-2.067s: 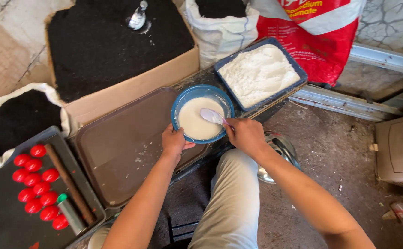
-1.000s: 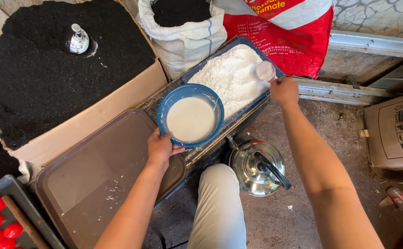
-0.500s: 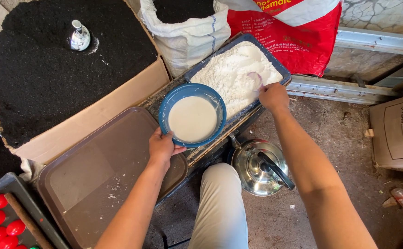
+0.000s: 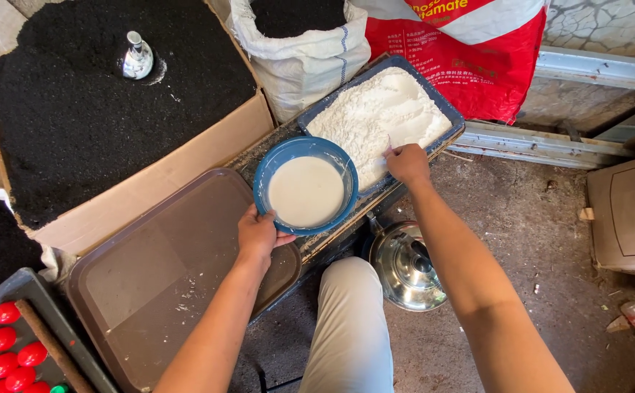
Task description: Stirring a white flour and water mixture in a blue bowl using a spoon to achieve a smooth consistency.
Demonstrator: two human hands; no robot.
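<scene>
1. Round blue bowl of white batter (image 4: 305, 185) sits at the brown tray's (image 4: 150, 284) far right corner; left hand (image 4: 258, 231) clamped on its near rim.
2. Right hand (image 4: 407, 161), fingers closed together, digs into the blue rectangular tray of white flour (image 4: 379, 116); a utensil cannot be made out.
3. Step judged: scooping flour. Next calls for a level carry to the bowl.
4. Red-and-white printed sack (image 4: 470, 51) stands behind the flour tray; cardboard carton (image 4: 630, 215) at right.

A rough, makeshift work yard or shed rather than a kitchen: bare dirt floor (image 4: 550, 240), cracked plaster wall (image 4: 601, 29), a big cardboard box of black granules (image 4: 106, 109), a white woven sack (image 4: 303, 58) of the same, a red plastic sack (image 4: 477, 65), and a blue tray of white powder (image 4: 383, 116) (all at ground level).
</scene>
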